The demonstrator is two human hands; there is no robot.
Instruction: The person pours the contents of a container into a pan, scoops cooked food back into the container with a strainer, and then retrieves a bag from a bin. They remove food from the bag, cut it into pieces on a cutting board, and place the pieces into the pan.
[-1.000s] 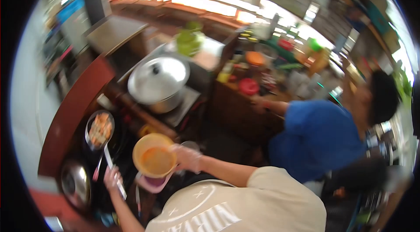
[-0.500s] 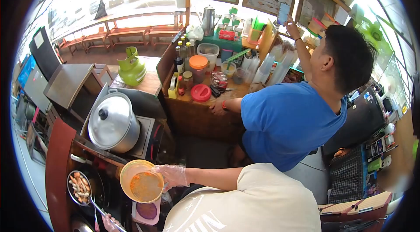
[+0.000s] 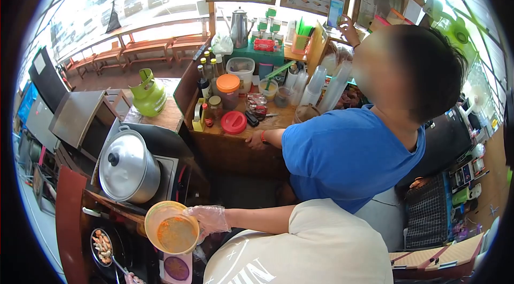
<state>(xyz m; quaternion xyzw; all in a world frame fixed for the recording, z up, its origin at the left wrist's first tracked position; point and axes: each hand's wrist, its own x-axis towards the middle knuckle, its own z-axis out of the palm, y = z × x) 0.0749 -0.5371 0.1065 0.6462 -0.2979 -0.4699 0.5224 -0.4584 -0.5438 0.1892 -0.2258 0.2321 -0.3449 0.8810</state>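
My right hand, in a clear plastic glove, grips the rim of a round yellowish plastic tub. The tub tilts so that its inside shows, with orange residue and a little cloudy liquid at the bottom. At the lower edge, my gloved left hand is partly cut off and closed on the handle of a metal ladle. Orange-and-white food pieces fill the ladle's round bowl, over a dark pan. Below the tub lies a pink-white tray with a purple disc.
A lidded aluminium pot sits on a stove beyond the pan. Behind it stands a green gas cylinder. A person in a blue shirt leans on a counter crowded with bottles, jars and cups, one hand near a phone.
The whole view has shifted slightly. The loaded ladle sits lower in the picture, and less of my left hand shows. The tub stays in my right hand.
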